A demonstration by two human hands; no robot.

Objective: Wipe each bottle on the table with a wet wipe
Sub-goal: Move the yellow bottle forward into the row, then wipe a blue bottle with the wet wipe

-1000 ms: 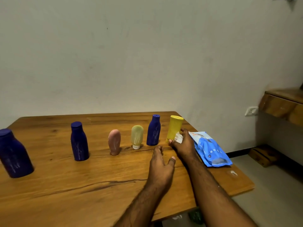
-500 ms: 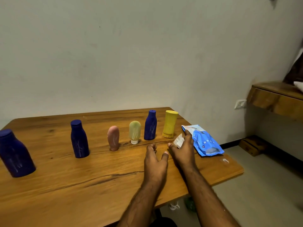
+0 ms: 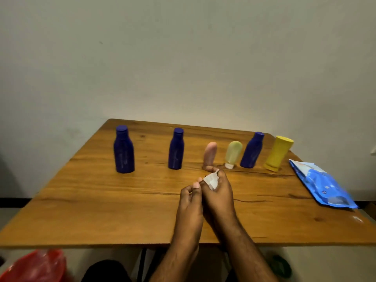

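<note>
Several bottles stand in a row on the wooden table [image 3: 105, 208]: a large blue bottle [image 3: 123, 150], a second blue bottle [image 3: 176, 149], a pink tube [image 3: 210, 154], a pale yellow tube [image 3: 233, 154], a third blue bottle [image 3: 251, 150] and a yellow bottle [image 3: 277, 153]. My right hand [image 3: 219, 195] holds a small folded white wet wipe [image 3: 211, 179] in front of the pink tube. My left hand [image 3: 191, 202] presses against the right one, its fingertips pinching at the wipe's edge.
A blue wet-wipe pack [image 3: 323, 185] lies flat near the table's right edge. A red object [image 3: 34, 266] sits on the floor at lower left, and a dark green thing [image 3: 281, 265] under the table at right. A plain wall stands behind the table.
My right hand drew back from the yellow bottle with the wipe and met my left hand at the table's middle. The view swung left, so the bottles and pack shifted right.
</note>
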